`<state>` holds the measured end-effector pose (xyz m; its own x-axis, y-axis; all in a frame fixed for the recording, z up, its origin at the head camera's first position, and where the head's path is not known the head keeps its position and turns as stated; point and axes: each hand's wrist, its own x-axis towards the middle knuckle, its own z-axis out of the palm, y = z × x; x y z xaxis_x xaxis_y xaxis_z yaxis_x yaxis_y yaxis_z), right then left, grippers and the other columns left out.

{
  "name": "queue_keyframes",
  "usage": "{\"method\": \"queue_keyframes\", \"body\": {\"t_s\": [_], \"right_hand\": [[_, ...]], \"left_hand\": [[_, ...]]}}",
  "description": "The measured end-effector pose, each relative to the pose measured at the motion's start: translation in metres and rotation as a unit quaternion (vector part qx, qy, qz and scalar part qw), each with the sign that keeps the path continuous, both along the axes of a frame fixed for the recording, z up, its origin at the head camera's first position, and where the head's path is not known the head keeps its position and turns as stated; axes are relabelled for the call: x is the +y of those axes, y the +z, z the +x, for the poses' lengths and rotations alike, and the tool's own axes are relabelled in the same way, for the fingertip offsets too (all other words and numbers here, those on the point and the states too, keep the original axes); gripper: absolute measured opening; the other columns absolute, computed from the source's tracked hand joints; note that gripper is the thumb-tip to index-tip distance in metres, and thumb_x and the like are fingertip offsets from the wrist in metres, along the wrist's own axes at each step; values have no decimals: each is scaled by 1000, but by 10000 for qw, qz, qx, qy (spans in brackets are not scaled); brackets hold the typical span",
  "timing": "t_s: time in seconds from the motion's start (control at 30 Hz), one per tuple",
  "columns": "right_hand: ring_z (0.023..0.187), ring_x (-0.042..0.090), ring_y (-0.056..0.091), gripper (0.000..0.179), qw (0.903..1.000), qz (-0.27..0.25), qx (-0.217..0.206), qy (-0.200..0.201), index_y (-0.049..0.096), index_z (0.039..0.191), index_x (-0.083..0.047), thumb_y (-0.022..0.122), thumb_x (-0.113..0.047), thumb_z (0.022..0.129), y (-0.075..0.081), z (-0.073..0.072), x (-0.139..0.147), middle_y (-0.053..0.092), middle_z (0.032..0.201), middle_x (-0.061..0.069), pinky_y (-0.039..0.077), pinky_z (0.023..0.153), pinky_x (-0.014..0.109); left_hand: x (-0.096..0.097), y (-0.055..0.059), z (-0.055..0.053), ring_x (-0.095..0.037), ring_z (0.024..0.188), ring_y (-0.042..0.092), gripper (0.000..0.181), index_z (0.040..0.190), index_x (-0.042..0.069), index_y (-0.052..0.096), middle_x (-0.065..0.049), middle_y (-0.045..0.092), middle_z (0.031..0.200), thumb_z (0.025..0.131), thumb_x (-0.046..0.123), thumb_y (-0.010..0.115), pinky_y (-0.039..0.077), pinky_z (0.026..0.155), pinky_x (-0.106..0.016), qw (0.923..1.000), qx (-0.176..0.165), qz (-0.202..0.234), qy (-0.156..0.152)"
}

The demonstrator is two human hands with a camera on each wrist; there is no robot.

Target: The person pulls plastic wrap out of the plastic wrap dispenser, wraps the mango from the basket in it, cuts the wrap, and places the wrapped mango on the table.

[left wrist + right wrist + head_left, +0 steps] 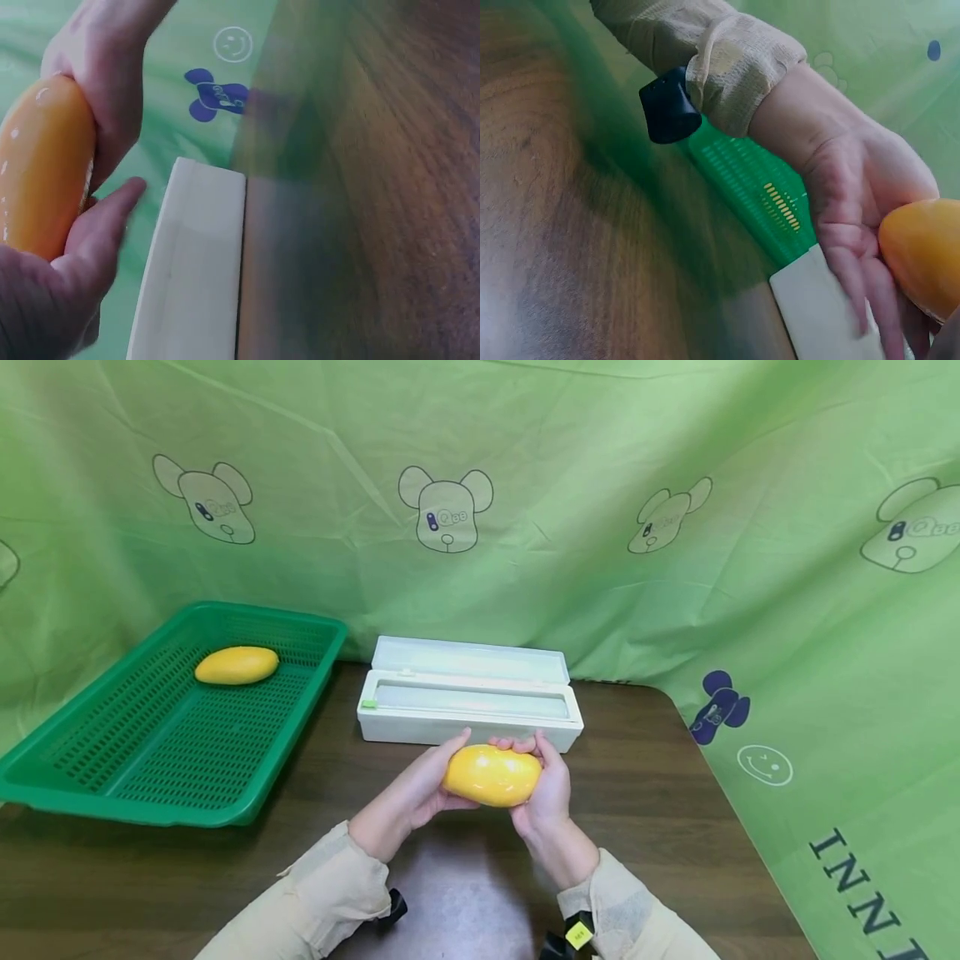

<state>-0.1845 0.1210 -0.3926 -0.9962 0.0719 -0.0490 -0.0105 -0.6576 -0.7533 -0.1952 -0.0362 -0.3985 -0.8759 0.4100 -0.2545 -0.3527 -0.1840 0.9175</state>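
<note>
Above the table, both hands hold a yellow mango [492,775] lying sideways between them. My left hand [431,789] cups its left end, thumb up along the side and fingers beneath. At the other end, my right hand [550,793] grips it with fingertips over the top edge. The mango [49,169] has a glossy surface with bright highlights, and a thin crinkled edge shows along its side in the left wrist view. Just behind the hands stands a white cling film dispenser [420,727], its lid [472,660] raised.
A green perforated basket [300,718] stands on the left of the table with a second mango [237,666] inside. Behind everything hangs a green printed cloth [540,585], which also runs down the right side of the brown wooden table [667,835].
</note>
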Motion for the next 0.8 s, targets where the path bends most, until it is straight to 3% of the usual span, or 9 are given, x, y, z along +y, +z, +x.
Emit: {"method": "queue_keyframes", "body": {"t_s": [0.1,0.13,0.27,0.33,0.4,0.5,0.63,0.8], "right_hand": [[87,20,67,56,9999,-51,38,90,58,67,-14,24,-22,110,1,0,0,66,74,1,51,91,38],[87,20,67,57,9999,-84,46,111,58,66,-14,24,-22,110,1,0,0,66,74,1,51,91,38],[87,20,67,58,9995,-165,96,239,58,66,-14,23,-22,111,0,1,0,66,74,1,50,92,38],[87,20,66,58,9992,-208,126,304,58,66,-13,23,-23,111,0,0,0,66,74,1,50,93,38],[88,20,66,59,9989,-234,154,362,58,66,-13,22,-23,112,0,0,-1,66,75,1,49,94,37],[88,20,67,59,9986,-242,182,441,58,67,-13,21,-24,112,-1,0,0,66,75,1,51,94,37],[89,20,68,59,9987,-127,257,426,58,68,-14,21,-25,112,-1,0,0,67,76,1,51,94,39],[97,22,69,59,9989,227,388,99,60,68,-15,22,-25,112,-2,-1,-1,73,83,1,52,94,39]], "left_hand": [[-6,1,0,-39,125,56,67,148,-10,37,-25,53,135,109,45,33,31,110,-68,9984,-5,133,-541],[-8,1,-1,-38,126,55,66,147,-10,36,-22,54,135,109,44,32,29,111,-68,9973,-14,246,-689],[-12,-4,-5,-25,115,61,55,142,-9,41,-12,59,124,109,35,30,41,109,-52,9923,-35,795,-950],[-11,-6,-6,-16,105,62,52,143,-8,41,-9,59,122,109,29,29,50,98,-39,9900,49,1068,-922],[-10,-7,-5,-15,106,61,54,150,-9,35,-15,55,133,108,25,27,53,95,-35,9899,119,1153,-820],[-7,-7,-4,-13,109,59,59,159,-5,22,-23,39,152,107,22,26,53,93,-29,9904,277,1191,-639],[-2,-7,-4,-12,111,57,59,162,1,18,-21,21,165,106,18,29,51,88,-22,9909,586,1170,-303],[2,-6,-5,-11,110,59,59,162,2,23,-19,27,164,106,18,35,50,84,-21,9910,692,1149,-18]]}}
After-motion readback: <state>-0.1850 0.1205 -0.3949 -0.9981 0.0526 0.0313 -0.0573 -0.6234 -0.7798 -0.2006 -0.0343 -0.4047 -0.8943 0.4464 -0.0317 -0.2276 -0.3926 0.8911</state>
